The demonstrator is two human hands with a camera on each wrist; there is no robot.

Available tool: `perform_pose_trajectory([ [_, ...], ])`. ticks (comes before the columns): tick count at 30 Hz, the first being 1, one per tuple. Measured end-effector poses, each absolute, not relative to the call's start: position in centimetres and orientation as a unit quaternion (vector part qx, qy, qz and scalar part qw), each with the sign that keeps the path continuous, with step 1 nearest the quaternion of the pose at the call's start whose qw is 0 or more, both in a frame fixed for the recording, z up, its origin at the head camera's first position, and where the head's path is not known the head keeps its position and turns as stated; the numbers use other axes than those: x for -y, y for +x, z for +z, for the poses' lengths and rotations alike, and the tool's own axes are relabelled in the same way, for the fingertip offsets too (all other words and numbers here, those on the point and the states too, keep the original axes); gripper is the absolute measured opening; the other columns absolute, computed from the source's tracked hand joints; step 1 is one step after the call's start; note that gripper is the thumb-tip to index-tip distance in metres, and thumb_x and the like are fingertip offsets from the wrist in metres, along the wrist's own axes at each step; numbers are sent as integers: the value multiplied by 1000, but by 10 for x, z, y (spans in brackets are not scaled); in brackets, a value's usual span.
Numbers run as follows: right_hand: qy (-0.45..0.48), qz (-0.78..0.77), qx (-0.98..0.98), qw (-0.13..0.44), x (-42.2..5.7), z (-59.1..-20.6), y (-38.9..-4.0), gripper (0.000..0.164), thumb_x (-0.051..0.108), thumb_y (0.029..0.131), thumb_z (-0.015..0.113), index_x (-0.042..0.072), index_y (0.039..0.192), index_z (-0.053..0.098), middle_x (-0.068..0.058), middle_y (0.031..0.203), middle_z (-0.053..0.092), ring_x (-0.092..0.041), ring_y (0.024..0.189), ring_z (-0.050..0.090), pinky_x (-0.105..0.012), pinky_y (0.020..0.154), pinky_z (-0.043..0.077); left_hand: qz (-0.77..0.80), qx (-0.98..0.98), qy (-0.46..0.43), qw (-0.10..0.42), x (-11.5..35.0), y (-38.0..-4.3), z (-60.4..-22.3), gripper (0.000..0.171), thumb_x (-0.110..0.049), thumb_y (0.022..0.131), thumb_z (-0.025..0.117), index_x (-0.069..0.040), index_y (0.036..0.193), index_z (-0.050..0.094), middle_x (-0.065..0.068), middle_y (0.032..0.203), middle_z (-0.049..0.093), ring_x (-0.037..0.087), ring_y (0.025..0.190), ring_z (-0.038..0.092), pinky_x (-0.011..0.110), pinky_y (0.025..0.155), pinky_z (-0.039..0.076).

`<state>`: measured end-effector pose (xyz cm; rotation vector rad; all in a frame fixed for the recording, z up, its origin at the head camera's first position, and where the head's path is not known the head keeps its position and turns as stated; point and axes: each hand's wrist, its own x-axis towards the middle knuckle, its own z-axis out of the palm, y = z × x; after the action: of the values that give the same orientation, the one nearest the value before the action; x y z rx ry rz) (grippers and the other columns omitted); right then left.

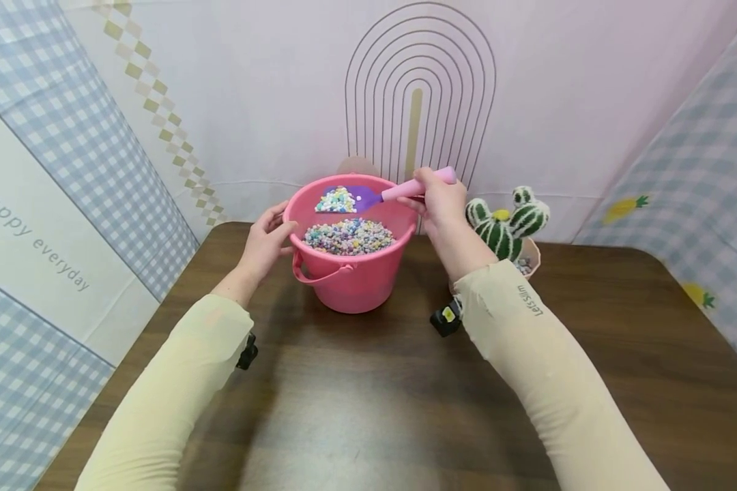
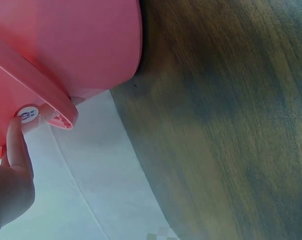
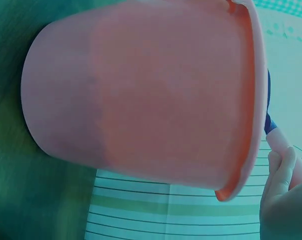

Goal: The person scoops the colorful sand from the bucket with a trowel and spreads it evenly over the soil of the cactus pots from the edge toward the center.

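Observation:
A pink bucket (image 1: 356,279) stands on the wooden table, partly filled with small multicoloured pebbles (image 1: 350,237). My left hand (image 1: 264,239) grips its rim at the left, thumb on the near side; the left wrist view shows that hand (image 2: 13,175) by the bucket's handle (image 2: 30,75). With my right hand (image 1: 441,201) I hold a small shovel by its pink handle (image 1: 414,186). Its purple blade (image 1: 368,198) is over the bucket's opening, level with the rim, and carries a heap of pebbles (image 1: 338,200). In the right wrist view the bucket hides most of the blade.
A knitted cactus (image 1: 508,225) in a pale pot (image 1: 533,256) stands to the right, just behind my right forearm. The brown table (image 1: 344,409) reaches back to a patterned cloth wall (image 1: 270,102). Black wrist cameras sit under both sleeves.

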<state>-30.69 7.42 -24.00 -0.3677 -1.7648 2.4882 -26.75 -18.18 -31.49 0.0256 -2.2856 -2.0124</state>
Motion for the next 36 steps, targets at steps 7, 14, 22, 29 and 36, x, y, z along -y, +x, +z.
perform_pose_trajectory([
  [7, -107, 810, 575, 41, -85, -236, -307, 7, 10, 88, 55, 7, 94, 54, -9, 79, 70, -16, 66, 70, -23, 61, 57, -664, 747, 17, 33, 181, -272, -314, 57, -21, 95, 47, -14, 148, 26, 13, 147, 37, 30, 128, 45, 29, 88, 52],
  [14, -100, 828, 549, 53, -99, -227, -306, 5, 7, 88, 53, 6, 92, 50, -8, 75, 67, -16, 64, 69, -22, 58, 57, -664, 745, 49, 42, 175, -278, -309, 59, -14, 93, 47, -12, 148, 25, 12, 149, 34, 28, 128, 46, 39, 100, 46],
  [22, -102, 854, 507, 53, -127, -200, -296, 9, 4, 89, 55, 7, 96, 50, -11, 83, 66, -21, 73, 69, -24, 61, 58, -618, 753, 87, 208, 154, -272, -280, 58, -17, 87, 62, -16, 141, 42, 6, 143, 43, 23, 130, 43, 34, 106, 42],
  [29, -104, 885, 450, 54, -170, -181, -288, 11, 2, 88, 56, 6, 93, 47, -14, 71, 67, -26, 66, 70, -29, 56, 58, -685, 700, -9, 202, 116, -262, -255, 51, -13, 89, 61, -10, 137, 46, 10, 134, 53, 23, 121, 53, 33, 98, 49],
  [36, -112, 908, 400, 62, -213, -179, -281, 13, -1, 87, 57, 4, 88, 45, -15, 69, 62, -30, 65, 68, -34, 55, 58, -712, 689, -67, 115, 73, -256, -253, 47, -13, 89, 62, -11, 134, 49, 9, 129, 56, 20, 116, 56, 34, 87, 55],
])
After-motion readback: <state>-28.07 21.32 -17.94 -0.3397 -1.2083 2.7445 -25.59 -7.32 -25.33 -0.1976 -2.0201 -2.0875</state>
